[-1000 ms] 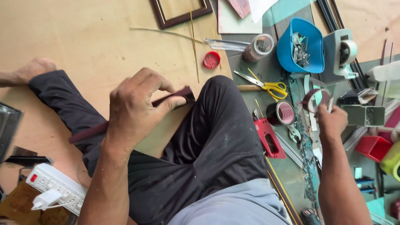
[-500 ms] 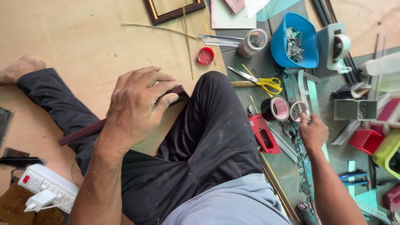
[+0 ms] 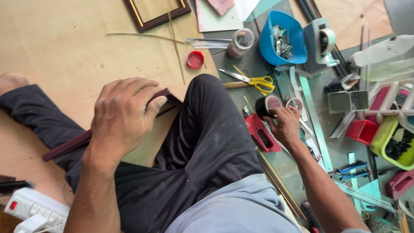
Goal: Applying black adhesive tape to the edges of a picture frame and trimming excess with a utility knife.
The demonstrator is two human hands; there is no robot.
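My left hand (image 3: 123, 116) presses down on a dark maroon frame moulding (image 3: 64, 147) that lies across my lap, fingers curled over its mitred corner. My right hand (image 3: 285, 126) reaches to the floor on the right. Its fingers pinch a clear tape roll (image 3: 296, 102), and its thumb side touches a black tape roll (image 3: 266, 105). A red hand tool (image 3: 261, 133) lies just below that hand, against my knee.
Yellow-handled scissors (image 3: 259, 82), a blue tub of metal bits (image 3: 282, 39), a tape dispenser (image 3: 323, 41), a jar (image 3: 240, 43) and a red lid (image 3: 195, 59) lie ahead. A metal ruler (image 3: 315, 123), coloured bins (image 3: 390, 142) and blue pliers (image 3: 353, 168) are right. A power strip (image 3: 34, 208) is lower left.
My right hand came down and leftward with the clear tape roll, from near the bins to beside the black roll. My left hand kept pressing the moulding.
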